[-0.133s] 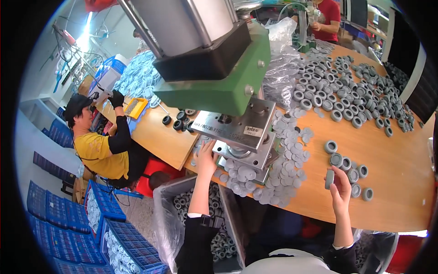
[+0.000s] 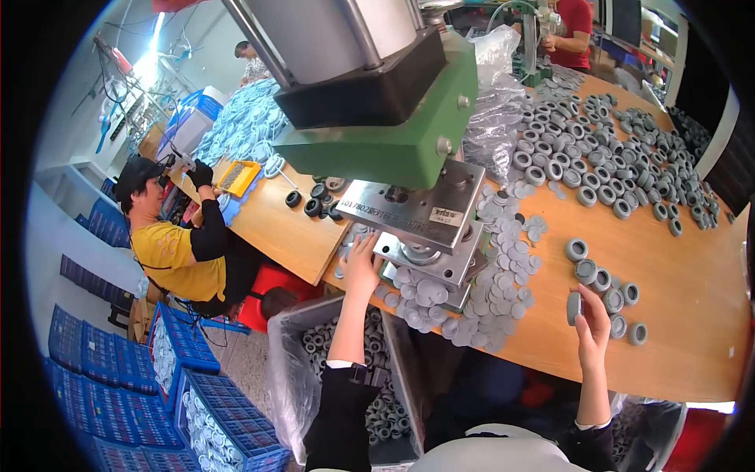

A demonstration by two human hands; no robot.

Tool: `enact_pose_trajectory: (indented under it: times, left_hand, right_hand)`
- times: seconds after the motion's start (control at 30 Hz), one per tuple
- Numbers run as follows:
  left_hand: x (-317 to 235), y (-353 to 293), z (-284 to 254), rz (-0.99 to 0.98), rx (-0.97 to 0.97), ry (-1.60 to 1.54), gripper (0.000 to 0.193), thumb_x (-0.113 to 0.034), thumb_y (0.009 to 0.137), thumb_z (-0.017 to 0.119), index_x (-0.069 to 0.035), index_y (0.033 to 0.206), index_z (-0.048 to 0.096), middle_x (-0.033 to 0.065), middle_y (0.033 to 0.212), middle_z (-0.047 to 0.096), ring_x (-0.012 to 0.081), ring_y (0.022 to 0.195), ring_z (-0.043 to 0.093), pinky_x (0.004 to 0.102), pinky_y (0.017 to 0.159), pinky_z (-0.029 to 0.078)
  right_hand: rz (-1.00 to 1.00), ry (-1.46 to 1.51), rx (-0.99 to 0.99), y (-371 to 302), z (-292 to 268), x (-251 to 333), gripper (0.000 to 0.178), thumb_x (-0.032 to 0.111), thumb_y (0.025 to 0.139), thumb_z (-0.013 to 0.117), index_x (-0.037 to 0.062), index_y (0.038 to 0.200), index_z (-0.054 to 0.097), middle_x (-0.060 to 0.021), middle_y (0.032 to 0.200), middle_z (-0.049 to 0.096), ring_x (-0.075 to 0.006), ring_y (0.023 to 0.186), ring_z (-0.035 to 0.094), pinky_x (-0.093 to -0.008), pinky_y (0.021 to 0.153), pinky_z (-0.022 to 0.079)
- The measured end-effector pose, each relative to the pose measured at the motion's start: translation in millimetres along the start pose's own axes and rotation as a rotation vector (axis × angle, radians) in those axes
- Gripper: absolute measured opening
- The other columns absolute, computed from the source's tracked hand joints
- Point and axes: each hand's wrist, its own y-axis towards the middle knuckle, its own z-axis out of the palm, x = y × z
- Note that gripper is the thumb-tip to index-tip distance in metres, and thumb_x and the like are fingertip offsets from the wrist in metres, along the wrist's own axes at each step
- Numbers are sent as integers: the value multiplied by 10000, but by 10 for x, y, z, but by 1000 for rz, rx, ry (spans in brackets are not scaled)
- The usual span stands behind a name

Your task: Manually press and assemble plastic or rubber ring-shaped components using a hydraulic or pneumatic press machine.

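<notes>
My right hand (image 2: 592, 334) pinches a grey plastic ring (image 2: 573, 308) on edge between thumb and fingers, above the front part of the table. Close by lie several more grey rings (image 2: 613, 300) in a loose cluster. My left hand (image 2: 362, 266) is at the left side of the press's metal die (image 2: 425, 256), fingers stretched forward beside its lower plate. Its fingertips are partly hard to make out; nothing shows in its grasp. Flat grey discs (image 2: 499, 291) are heaped around the die's base and front. Above the die hangs the green press head (image 2: 393, 149).
A big pile of grey rings (image 2: 582, 149) covers the table's far right. Below my left forearm stands a lined bin (image 2: 409, 377) of grey parts. Blue crates (image 2: 228, 417) are stacked at the left. A co-worker in yellow (image 2: 181, 256) sits left; another in red (image 2: 572, 35) stands behind.
The whole view has shifted slightly to the right in the picture. The ring in my right hand has turned a little; my left hand stays beside the die.
</notes>
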Motion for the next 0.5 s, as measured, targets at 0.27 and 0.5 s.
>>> enact_pose_trajectory:
  times: [0.27,0.5]
  left_hand:
    - [-17,47,99,15,2,8,374,-216,852,521,-129,1217,517,60,1278,495,279,1264,368,580,963,227]
    - [66,-74,-114,-126,-92,-300,348,-196,875,488,-51,1190,516,113,1279,491,308,1255,381,589,976,212]
  right_hand:
    - [155,63,-127,-51,125,-140,401,210,927,437,-21,1254,447,-111,1121,553,-135,856,527,-262,722,417]
    - [214,196,-99,-65,231,-84,377,72,844,547,-44,1198,485,-107,1098,575,-173,1006,545,-290,871,422]
